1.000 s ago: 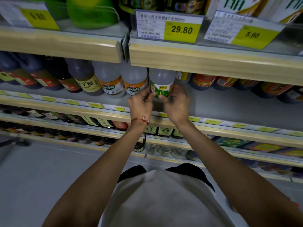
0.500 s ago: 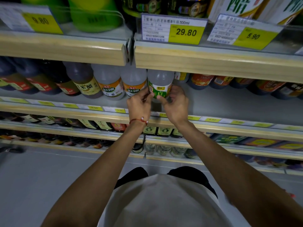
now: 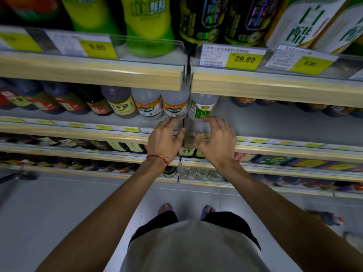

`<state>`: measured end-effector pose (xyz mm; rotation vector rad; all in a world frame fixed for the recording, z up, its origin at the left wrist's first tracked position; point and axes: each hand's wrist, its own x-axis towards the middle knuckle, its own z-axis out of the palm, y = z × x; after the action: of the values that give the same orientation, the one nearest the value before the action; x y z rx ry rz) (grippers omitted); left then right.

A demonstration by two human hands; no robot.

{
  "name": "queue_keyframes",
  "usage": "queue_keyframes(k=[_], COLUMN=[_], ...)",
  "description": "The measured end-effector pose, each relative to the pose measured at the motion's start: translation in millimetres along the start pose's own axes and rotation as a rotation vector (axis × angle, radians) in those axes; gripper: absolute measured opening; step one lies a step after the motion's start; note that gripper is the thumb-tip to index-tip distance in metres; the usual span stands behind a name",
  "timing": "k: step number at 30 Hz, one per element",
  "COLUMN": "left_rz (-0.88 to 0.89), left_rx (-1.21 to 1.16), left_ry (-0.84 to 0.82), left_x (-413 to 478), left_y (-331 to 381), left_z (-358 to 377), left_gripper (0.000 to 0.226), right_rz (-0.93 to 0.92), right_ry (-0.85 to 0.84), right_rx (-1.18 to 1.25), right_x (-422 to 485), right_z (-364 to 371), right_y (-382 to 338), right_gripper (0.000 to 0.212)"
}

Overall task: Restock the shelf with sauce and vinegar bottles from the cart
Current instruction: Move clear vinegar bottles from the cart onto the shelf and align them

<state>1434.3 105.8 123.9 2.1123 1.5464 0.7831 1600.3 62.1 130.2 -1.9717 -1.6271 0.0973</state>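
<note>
Standing centre frame on the shelf [image 3: 275, 122]: one green-labelled vinegar bottle [image 3: 203, 108]. Left hand [image 3: 166, 140] and right hand [image 3: 216, 142] just below, fingers [image 3: 213, 121] spread loose, gripping nothing.

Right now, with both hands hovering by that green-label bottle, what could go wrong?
1. The green-label bottle stands free near the front of the shelf, with bare shelf on its right; a bump from the right hand might tip it.
2. Fingertips of the left hand are very close to the orange-label bottle, so a careless move could knock it against its neighbours.
</note>
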Motion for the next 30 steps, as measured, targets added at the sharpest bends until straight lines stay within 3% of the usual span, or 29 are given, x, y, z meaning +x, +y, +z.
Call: queue_keyframes(k=[4, 9, 14, 20, 30], left_rz=[0.127, 0.148, -0.090, -0.411, -0.846], left_rx=[0.308, 0.541, 0.669, 0.688, 0.722], left_ry=[-0.016, -0.013, 0.003, 0.119, 0.241], left_x=[-22, -55, -106, -188, -299], left_y=[-16, -44, -60, -52, -77], left_z=[-35, -72, -104, -144, -219], left_gripper=[0.046, 0.049, 0.054, 0.063, 0.067], right_rz=[-0.181, -0.383, -0.517, -0.802, -1.149], right_ry=[-0.055, -0.131, -0.261, -0.420, -0.539], right_rx=[-0.135, -0.178, -0.174, -0.101, 0.149], right_x=[-10, -22, -35, -56, -120], right_z=[-4, 0, 9, 23, 52], right_y=[-26, -55, -86, -138, -254], right_gripper=[0.048, 0.055, 0.063, 0.070, 0.064])
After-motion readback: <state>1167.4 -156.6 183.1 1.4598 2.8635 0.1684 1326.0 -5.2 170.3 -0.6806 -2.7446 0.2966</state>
